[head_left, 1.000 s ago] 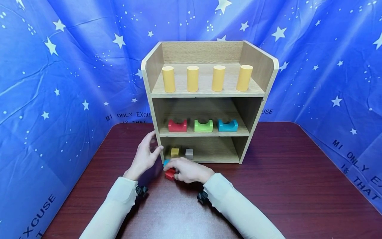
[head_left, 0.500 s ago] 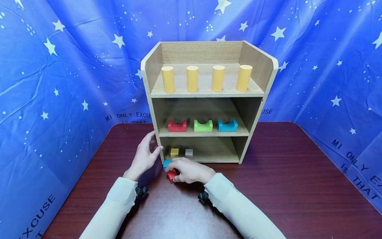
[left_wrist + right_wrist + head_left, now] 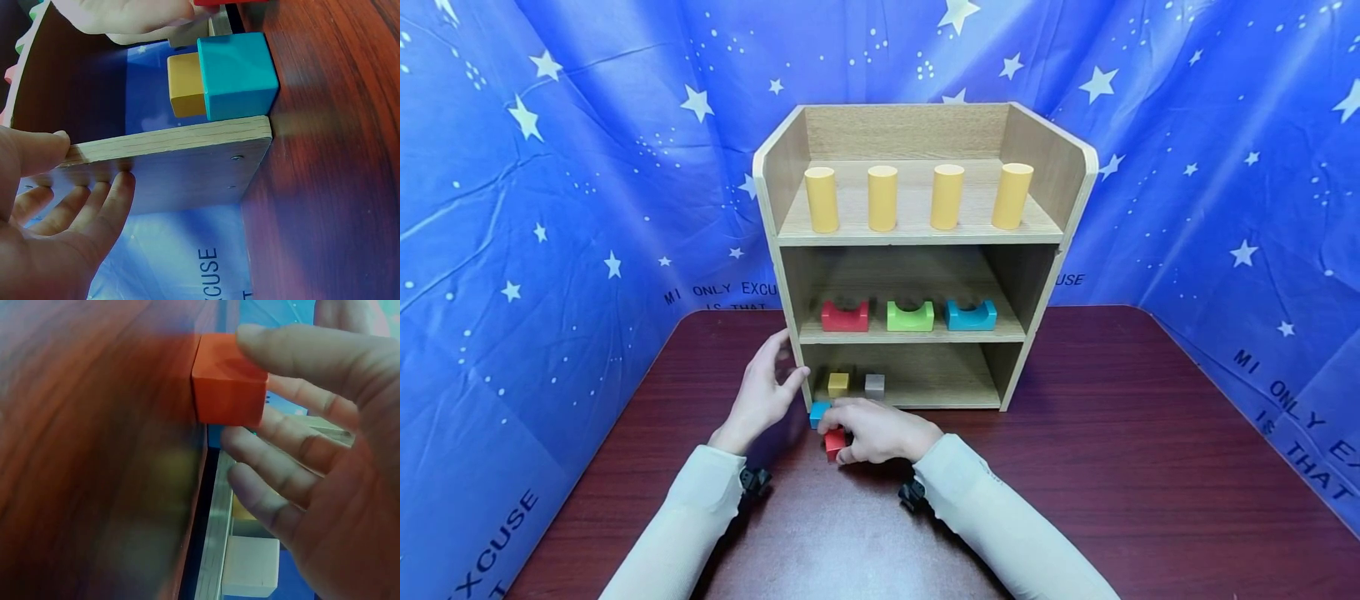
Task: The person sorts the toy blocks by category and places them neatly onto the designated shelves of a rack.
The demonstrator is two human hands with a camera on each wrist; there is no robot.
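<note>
My right hand point(image 3: 880, 429) holds a red cube point(image 3: 834, 447) low at the table, in front of the wooden shelf unit point(image 3: 917, 242). The thumb lies on the cube's near side, with fingers behind it, as the right wrist view shows. A blue cube point(image 3: 819, 414) sits at the front left corner of the bottom shelf, just beyond the red one. My left hand point(image 3: 762, 392) grips the unit's left side panel point(image 3: 187, 140), thumb at the front edge and fingers along the outer face. Inside the bottom shelf are a yellow cube point(image 3: 838, 383) and a whitish cube point(image 3: 875, 385).
Several yellow cylinders point(image 3: 882, 198) stand upright in a row on the top shelf. The middle shelf carries red point(image 3: 845, 319), green point(image 3: 910, 319) and blue point(image 3: 971, 318) arch blocks, hollow side up. A blue starry curtain point(image 3: 587, 167) surrounds the dark red table point(image 3: 1150, 467).
The red cube has shifted slightly right and toward me with my right hand, showing more of the blue cube behind it. My left hand stays on the panel.
</note>
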